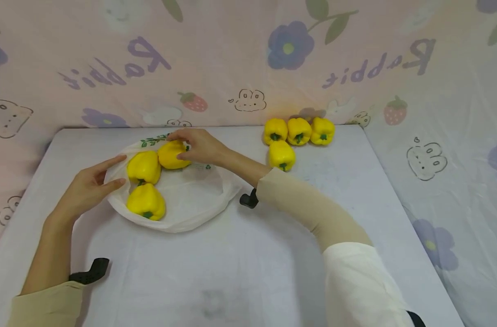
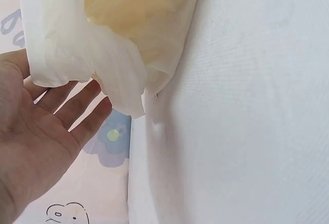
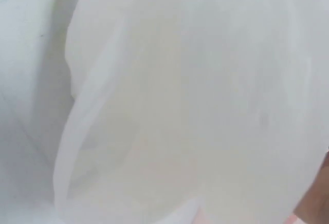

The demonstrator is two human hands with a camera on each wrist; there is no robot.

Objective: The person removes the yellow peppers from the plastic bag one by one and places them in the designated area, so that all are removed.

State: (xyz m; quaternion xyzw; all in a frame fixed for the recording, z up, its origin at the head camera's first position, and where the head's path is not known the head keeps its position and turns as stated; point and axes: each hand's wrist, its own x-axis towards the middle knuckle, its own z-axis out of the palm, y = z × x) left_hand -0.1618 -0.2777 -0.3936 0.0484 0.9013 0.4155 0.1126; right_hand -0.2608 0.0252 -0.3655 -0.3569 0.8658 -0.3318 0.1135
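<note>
The right hand (image 1: pixel 199 146) holds a yellow pepper (image 1: pixel 168 156) between thumb and fingers within the white bag (image 1: pixel 179 225); the left hand (image 1: pixel 82 188), fingers loosely extended, touches its rim. 2 more peppers (image 1: pixel 144 168) lie inside; 4 loose peppers (image 1: pixel 281 155) sit outside, near the table (image 1: pixel 232 277)'s back edge. All look glossy, plump and lobed; the bag appears thin, limp and translucent.
</note>
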